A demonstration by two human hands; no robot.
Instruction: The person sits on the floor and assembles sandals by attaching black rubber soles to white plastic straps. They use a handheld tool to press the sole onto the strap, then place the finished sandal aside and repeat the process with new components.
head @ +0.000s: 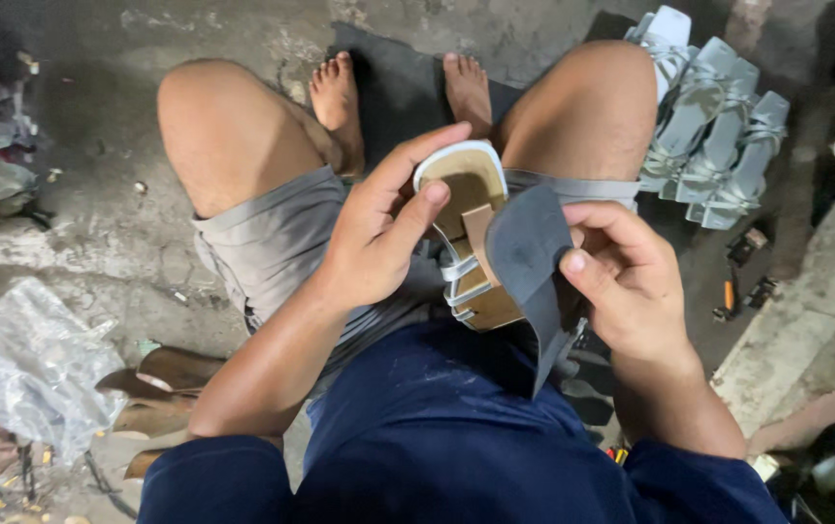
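A sandal (466, 233) with a white edge, tan footbed and white straps rests over my lap between my knees. My left hand (378, 228) grips its toe end, thumb on the footbed and fingers curled over the rim. My right hand (621, 281) pinches a dark grey sole-shaped sheet (532, 254), partly peeled back from the sandal and bent upward. The heel end of the sandal is hidden behind that sheet.
A row of several white strappy sandals (713, 136) stands on the floor at the upper right. A dark mat (398, 87) lies under my bare feet. A clear plastic bag (39, 369) and tan insoles (170, 374) lie at lower left. Small tools (742, 277) lie at right.
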